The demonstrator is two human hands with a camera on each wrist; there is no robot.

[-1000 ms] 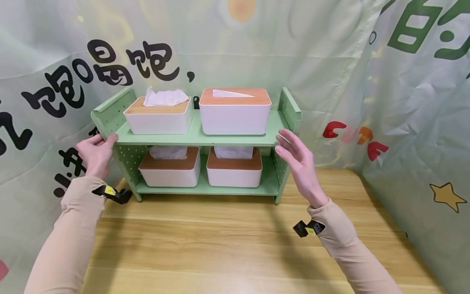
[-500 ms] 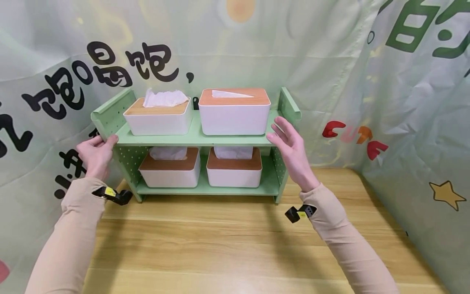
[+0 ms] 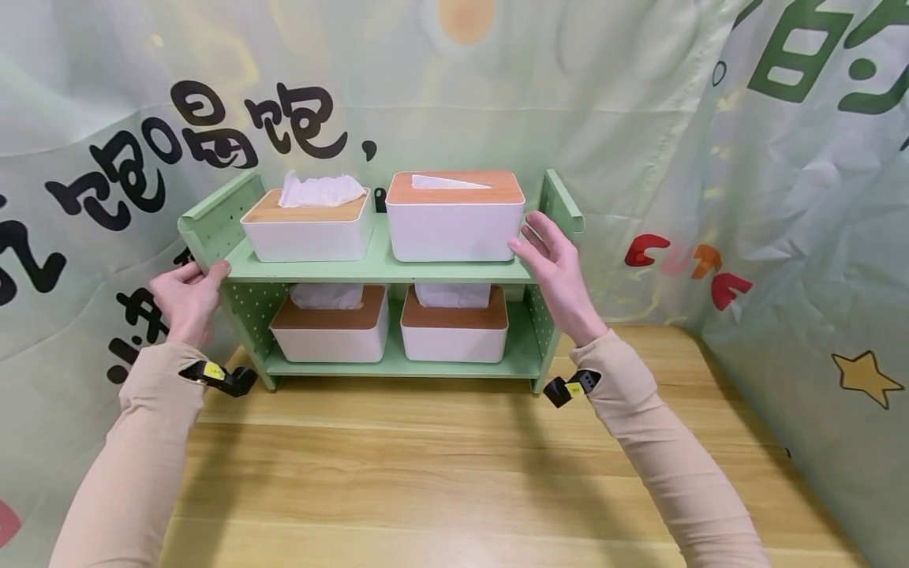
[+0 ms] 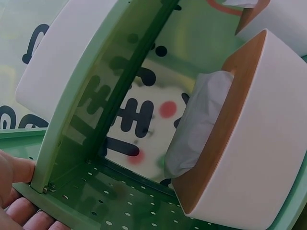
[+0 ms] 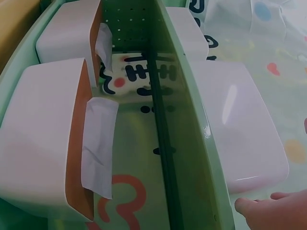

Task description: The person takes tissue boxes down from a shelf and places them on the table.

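A green two-tier shelf rack [image 3: 312, 271] stands against the fabric backdrop. My left hand [image 3: 186, 298] grips its left side panel at upper-shelf height; in the left wrist view the thumb [image 4: 20, 168] presses the front edge while the fingers lie around the outer side. On the upper shelf, at right, sits a white tissue box [image 3: 456, 231] with a wooden lid and a small peak of tissue. My right hand [image 3: 557, 272] is at this box's right end, fingers extended. The right wrist view shows the thumb close to the box's corner; contact is unclear.
Left on the upper shelf is a second tissue box [image 3: 308, 241]. Below stand a left tissue box [image 3: 328, 344] and a right tissue box [image 3: 453, 344], tissue showing on both. The rack rests on a wooden table [image 3: 369, 473]. A printed fabric backdrop [image 3: 625, 142] encloses back and sides.
My right hand has moved left and farther up, from beside the rack to the right end of the upper right tissue box. My left hand and the boxes have stayed put.
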